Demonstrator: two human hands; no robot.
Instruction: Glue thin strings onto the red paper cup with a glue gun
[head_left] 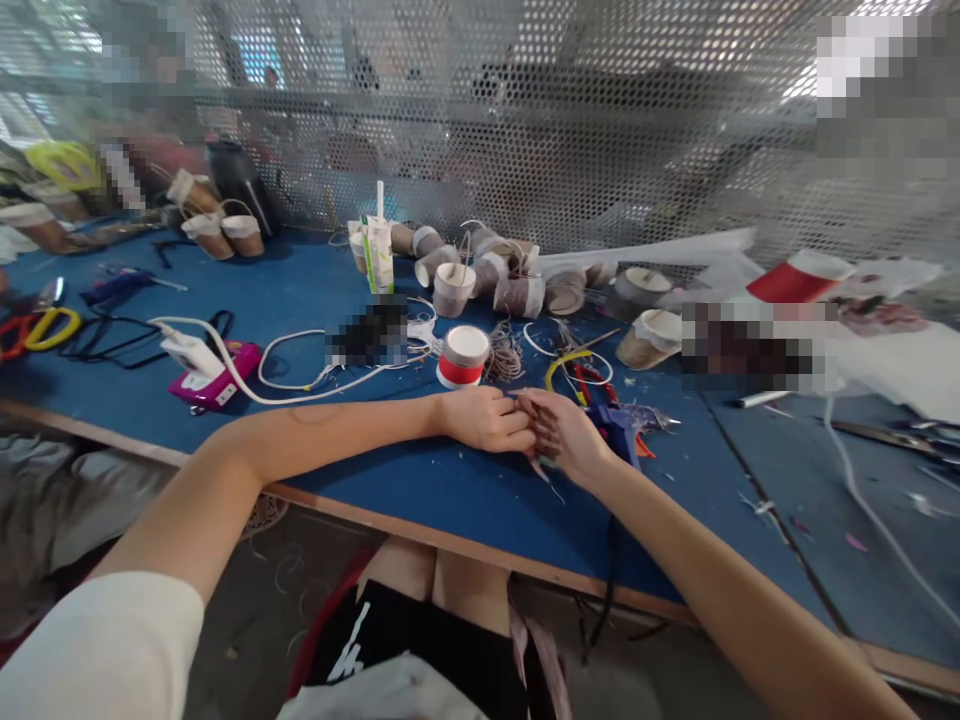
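My left hand [489, 420] rests just above the blue table [420, 480] with its fingers curled into a loose fist. Meeting it from the right, my right hand [566, 432] has its fingers bent and pressed together against the left fingertips. Whatever lies between them is hidden, though a thin pale strip [551, 480] hangs out below. Behind my left hand stands a small white cup with a red band [460, 372]. A blue glue gun [621, 432] lies right beside my right wrist, and pliers with yellow and red handles [559, 368] are just behind.
Several brown cups [517, 296] are heaped along the perforated metal screen [420, 120]. White cables run to a purple power strip [217, 378] at left, near yellow-handled scissors [52, 328]. A drink carton [379, 255] stands behind. Scissors [892, 440] lie at right.
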